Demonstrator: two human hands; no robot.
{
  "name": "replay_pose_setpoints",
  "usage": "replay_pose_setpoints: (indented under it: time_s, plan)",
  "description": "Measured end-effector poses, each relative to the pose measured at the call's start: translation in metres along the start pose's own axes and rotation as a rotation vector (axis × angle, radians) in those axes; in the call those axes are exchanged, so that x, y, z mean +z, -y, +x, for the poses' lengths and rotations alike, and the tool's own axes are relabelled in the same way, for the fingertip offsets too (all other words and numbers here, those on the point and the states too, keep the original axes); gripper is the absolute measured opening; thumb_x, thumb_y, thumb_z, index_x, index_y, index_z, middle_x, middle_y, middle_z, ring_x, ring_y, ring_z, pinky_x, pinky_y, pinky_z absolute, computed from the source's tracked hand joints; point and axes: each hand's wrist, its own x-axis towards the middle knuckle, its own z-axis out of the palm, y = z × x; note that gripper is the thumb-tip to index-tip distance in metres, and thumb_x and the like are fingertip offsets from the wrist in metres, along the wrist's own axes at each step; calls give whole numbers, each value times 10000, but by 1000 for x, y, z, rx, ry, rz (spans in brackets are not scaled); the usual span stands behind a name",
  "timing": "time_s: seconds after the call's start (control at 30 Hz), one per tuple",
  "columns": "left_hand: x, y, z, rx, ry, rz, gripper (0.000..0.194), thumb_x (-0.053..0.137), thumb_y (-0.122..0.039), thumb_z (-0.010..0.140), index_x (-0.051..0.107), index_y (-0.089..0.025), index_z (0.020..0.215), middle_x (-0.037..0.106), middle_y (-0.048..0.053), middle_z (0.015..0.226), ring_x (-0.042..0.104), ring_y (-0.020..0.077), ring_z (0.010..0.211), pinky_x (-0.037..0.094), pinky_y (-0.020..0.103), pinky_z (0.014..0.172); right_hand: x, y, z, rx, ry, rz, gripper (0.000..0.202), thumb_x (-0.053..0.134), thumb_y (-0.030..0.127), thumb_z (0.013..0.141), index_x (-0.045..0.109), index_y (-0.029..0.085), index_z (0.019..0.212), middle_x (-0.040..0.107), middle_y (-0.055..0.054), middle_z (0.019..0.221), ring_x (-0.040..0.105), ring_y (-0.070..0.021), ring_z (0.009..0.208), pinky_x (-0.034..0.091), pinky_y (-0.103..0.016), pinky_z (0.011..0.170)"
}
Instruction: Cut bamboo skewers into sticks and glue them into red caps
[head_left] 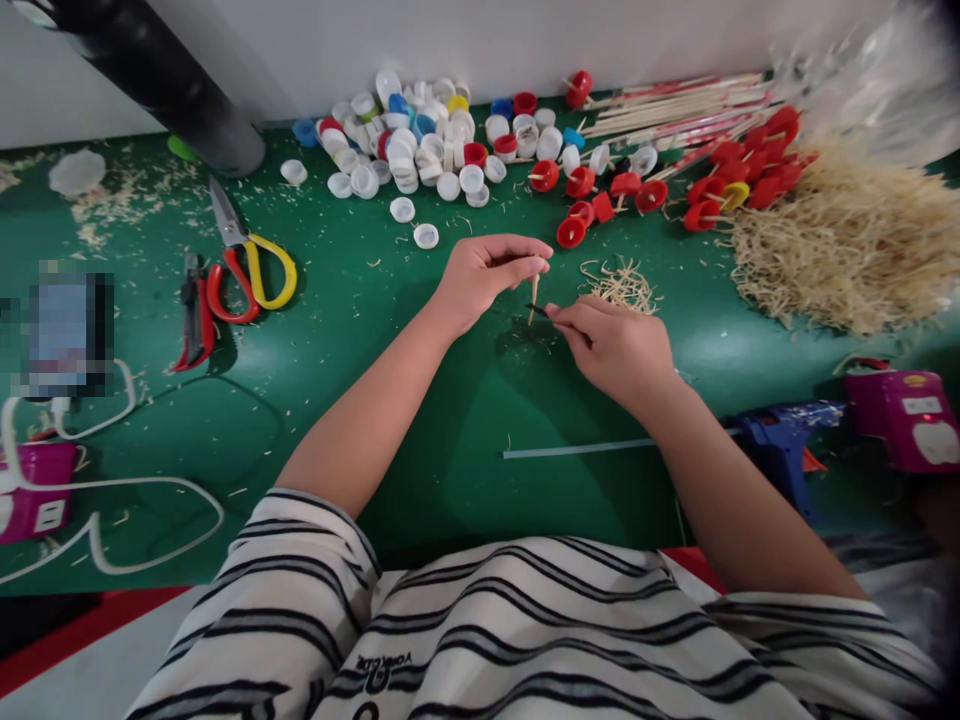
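Note:
My left hand (487,275) is closed, pinching the top of a thin wooden stick (534,292) between thumb and fingertips. The stick hangs nearly upright, its lower end just above or on the green tabletop; I cannot tell which. In my right hand (619,340) a small dark tool, perhaps a blade (537,311), is gripped, its tip against the lower part of the stick. Most of that tool is hidden by the fingers. Just beyond my right hand lies a small heap of pale straw-like shreds (619,284). Red bottle caps with sticks through them (571,232) lie past my left fingertips.
White and coloured bottle caps (405,145) pile up at the back. Bundled skewers (675,110) and a large straw heap (847,240) fill the right. A blue glue gun (787,440) rests near my right forearm. Scissors (240,250) and red-handled pliers (196,315) lie left.

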Motion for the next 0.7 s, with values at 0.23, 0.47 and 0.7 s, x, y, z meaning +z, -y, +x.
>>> replay_pose_setpoints:
  time_s: [0.23, 0.47, 0.7]
  plan:
    - [-1, 0, 0, 33, 31, -27, 206, 922, -384, 827, 874, -246, 973, 848, 3, 912, 802, 153, 932, 575, 257, 695, -7, 5, -1, -14, 117, -73, 405, 445, 349, 1127, 837, 251, 1155, 827, -27, 1066, 677, -171, 806, 211, -344, 591]
    - [-2, 3, 0, 42, 44, -25, 181, 893, -365, 860, 883, -264, 1009, 850, -3, 916, 794, 141, 911, 584, 262, 716, -8, 10, -3, -3, 41, -75, 410, 458, 374, 1136, 853, 277, 1184, 825, -22, 1025, 668, -161, 797, 237, -336, 592]
    - [-3, 3, 1, 61, 63, -31, 138, 864, -308, 894, 883, -257, 1021, 845, -4, 918, 776, 120, 878, 572, 252, 701, -7, 11, 3, 22, -57, -90, 476, 404, 406, 1167, 855, 258, 1125, 808, -44, 981, 658, -151, 811, 251, -342, 610]
